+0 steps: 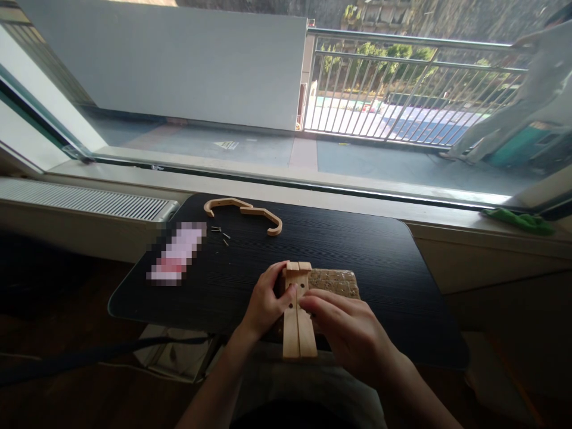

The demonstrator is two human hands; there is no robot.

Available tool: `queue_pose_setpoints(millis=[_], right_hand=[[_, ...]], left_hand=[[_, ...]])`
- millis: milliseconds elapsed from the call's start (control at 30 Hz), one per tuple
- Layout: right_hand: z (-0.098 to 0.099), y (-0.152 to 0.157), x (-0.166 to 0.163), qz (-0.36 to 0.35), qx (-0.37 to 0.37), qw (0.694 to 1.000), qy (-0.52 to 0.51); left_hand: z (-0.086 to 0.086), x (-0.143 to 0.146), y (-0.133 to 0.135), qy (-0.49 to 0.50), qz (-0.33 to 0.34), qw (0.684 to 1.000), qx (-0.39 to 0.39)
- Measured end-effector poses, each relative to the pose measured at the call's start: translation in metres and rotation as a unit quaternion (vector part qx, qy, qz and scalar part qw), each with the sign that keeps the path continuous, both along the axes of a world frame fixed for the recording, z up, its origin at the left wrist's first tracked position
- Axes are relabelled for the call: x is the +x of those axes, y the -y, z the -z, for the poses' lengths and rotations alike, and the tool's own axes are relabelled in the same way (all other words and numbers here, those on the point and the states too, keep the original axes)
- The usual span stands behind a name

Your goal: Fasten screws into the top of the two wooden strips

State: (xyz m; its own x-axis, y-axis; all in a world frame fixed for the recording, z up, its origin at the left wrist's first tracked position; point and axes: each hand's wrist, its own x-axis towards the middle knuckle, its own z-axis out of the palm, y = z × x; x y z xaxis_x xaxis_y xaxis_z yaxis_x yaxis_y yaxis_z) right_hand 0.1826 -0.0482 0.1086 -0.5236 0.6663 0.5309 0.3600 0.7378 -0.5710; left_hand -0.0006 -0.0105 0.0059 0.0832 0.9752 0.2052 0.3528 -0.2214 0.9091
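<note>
Two light wooden slats (298, 322) lie side by side on the near edge of a black table (379, 256), sticking out over the edge toward me. My left hand (267, 301) grips their left side, thumb on top. My right hand (351, 333) rests its fingers on the slats from the right. Under and behind the slats lies a brown patterned block (337, 281). Two curved wooden pieces (243, 211) lie at the table's far left, with a few small nails (222, 233) beside them.
A pixelated pink and white item (176, 253) lies on the table's left part. A radiator grille (84, 199) runs along the left below a big window. A green cloth (521, 220) sits on the sill at right. A person (513, 101) stands outside by the balcony railing.
</note>
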Motion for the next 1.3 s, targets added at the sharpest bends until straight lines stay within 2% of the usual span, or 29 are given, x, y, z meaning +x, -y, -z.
queue_pose_setpoints(millis=[200, 367, 633, 1300], right_hand=[[-0.001, -0.007, -0.002, 0.003, -0.019, 1.000, -0.005], [0.003, -0.016, -0.004, 0.024, 0.014, 0.999, -0.023], [0.011, -0.016, 0.005, 0.051, 0.002, 0.998, -0.035], [0.014, -0.022, 0.007, 0.101, 0.041, 0.993, -0.046]], left_hand=[[0.002, -0.001, -0.001, 0.002, 0.004, 1.000, 0.001], [0.004, -0.001, -0.002, 0.006, 0.001, 1.000, 0.005], [0.005, -0.002, -0.002, -0.004, 0.000, 1.000, 0.009], [0.011, -0.001, -0.002, 0.004, -0.003, 1.000, 0.016]])
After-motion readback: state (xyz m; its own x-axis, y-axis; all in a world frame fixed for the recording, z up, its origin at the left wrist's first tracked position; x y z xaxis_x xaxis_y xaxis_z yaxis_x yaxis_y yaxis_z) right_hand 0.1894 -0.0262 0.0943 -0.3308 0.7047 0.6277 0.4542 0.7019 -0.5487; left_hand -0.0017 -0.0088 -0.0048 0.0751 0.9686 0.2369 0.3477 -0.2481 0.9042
